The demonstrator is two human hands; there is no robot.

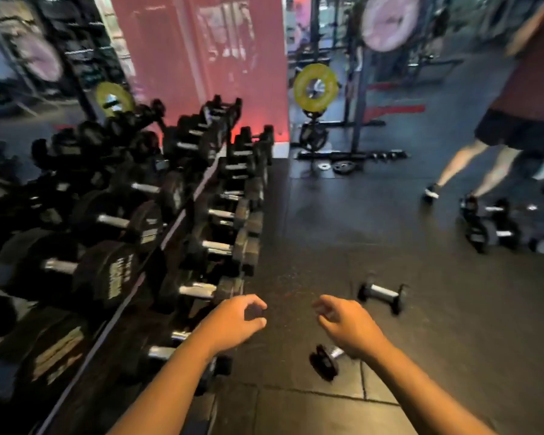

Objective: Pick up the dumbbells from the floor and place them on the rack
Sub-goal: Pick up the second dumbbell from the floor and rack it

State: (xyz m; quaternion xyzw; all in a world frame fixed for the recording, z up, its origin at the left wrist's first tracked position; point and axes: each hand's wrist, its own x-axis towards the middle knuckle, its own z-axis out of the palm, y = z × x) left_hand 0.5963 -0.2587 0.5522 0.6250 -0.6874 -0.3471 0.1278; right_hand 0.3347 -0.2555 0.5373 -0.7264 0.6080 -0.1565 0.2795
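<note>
Two small black dumbbells with silver handles lie on the dark rubber floor. One dumbbell [382, 295] is just right of my right hand [347, 328]. The other dumbbell [325, 361] lies below that hand, its far end hidden by my wrist. My right hand hovers above the floor with loosely curled fingers and holds nothing. My left hand [233, 321] is also empty, fingers curved, beside the lower tier of the dumbbell rack [182, 218]. The rack runs along the left and carries several black dumbbells on two tiers.
A mirror behind the rack repeats the dumbbells. Another person's legs [471, 171] stand at the right beside more dumbbells [490, 227] on the floor. A squat rack with a yellow plate [316, 86] and small plates [343, 166] stands at the back.
</note>
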